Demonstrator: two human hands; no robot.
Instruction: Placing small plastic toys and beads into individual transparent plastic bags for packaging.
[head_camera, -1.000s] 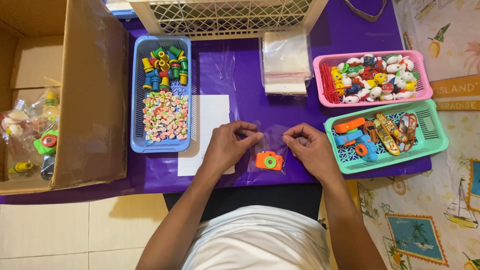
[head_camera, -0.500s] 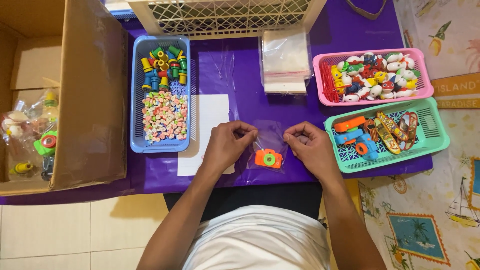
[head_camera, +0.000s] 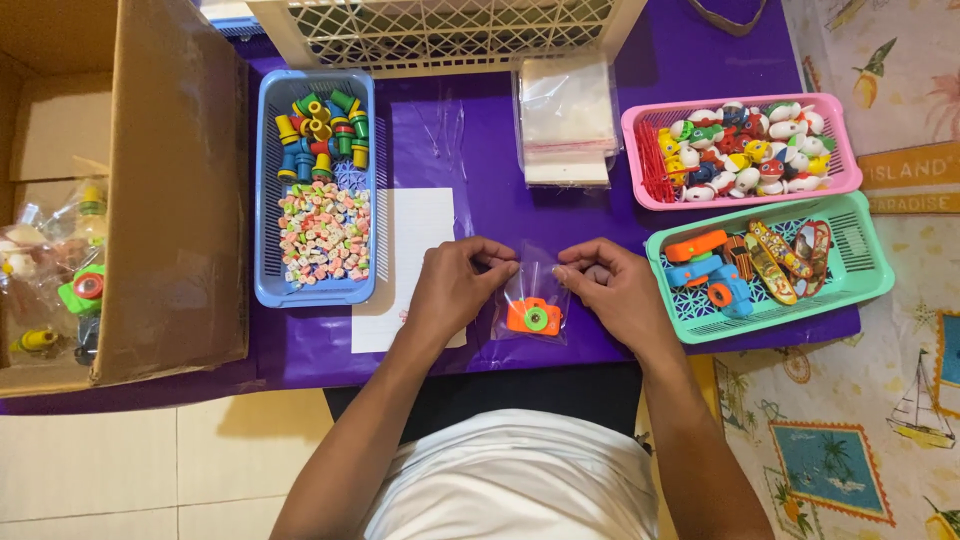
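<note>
Head view | left hand (head_camera: 455, 285) and right hand (head_camera: 612, 285) fingers pinch clear bag (head_camera: 533, 290) top corners; orange toy camera (head_camera: 533, 316) inside; purple worktop (head_camera: 470, 150) beneath

Small clear bag (head_camera: 533, 300) mid-table, stack of clear bags (head_camera: 566, 120) behind, brown cardboard box (head_camera: 150, 190) far left

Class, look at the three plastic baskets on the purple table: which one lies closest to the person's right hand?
The green basket with the toy cameras and small skateboards. It sits just beside the right hand, while the pink basket lies farther back and the blue basket is beyond the left hand.
</note>
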